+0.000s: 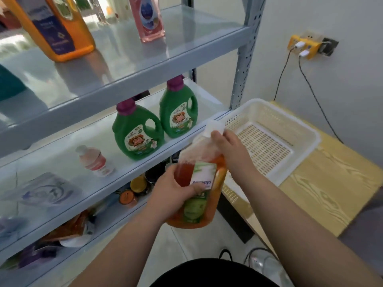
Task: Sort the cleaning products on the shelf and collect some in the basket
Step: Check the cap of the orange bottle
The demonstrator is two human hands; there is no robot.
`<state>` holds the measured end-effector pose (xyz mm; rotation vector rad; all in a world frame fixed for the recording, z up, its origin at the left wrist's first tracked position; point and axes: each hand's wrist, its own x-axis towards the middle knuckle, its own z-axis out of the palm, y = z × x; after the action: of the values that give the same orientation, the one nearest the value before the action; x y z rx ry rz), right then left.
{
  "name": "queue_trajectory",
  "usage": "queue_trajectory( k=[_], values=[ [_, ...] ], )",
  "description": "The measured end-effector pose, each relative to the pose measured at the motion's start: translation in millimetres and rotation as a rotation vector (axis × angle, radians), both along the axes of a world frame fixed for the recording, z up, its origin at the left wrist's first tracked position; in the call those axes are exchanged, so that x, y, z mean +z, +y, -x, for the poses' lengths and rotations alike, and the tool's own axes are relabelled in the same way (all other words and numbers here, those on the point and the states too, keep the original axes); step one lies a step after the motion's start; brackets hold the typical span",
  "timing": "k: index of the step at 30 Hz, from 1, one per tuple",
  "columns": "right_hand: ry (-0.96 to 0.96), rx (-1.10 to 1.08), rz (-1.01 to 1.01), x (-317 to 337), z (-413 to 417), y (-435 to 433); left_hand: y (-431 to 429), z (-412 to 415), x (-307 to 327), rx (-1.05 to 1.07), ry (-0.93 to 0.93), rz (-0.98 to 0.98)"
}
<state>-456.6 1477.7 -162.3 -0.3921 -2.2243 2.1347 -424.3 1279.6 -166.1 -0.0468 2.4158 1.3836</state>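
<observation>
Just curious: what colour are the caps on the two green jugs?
Purple; the caps show best in the head view.

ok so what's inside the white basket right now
Nothing shows inside the white basket: its slotted floor is bare where visible. The right hand and the orange bottle it grips cover the near left corner, so that part cannot be checked.

Wide open from above over the basket (290, 125), bare inside. Hemmed at its left corner by the shelf post (243, 65) and, just in front, by the orange bottle (199, 183). On the middle shelf (51, 162), open stretch between small bottle (95, 161) and left green jug (135, 133); only a narrow gap to the right jug (178, 108). Headroom there capped by the upper shelf (128, 85). Up top, broad passage between orange jug (58, 27) and pink bottle (149, 19).
</observation>
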Motion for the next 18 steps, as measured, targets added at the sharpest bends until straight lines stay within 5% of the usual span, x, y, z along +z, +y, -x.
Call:
queue_trajectory(
  k=[5, 10, 14, 18],
  values=[
    [-0.094, 0.143, 0.353, -43, -30, 56, 67, 30, 4, 0.077, -0.136, -0.451],
    [-0.056, 0.079, 0.410, -57, -27, 119, 144, 58, -18, 0.061, -0.207, -0.531],
    [-0.166, -0.079, 0.428, -77, -16, 154, 175, 87, -37, -0.124, -0.162, -0.221],
    [-0.214, -0.213, 0.449, -93, 4, 175, 142, 131, -86, -0.207, 0.205, 0.449]
  ],
)
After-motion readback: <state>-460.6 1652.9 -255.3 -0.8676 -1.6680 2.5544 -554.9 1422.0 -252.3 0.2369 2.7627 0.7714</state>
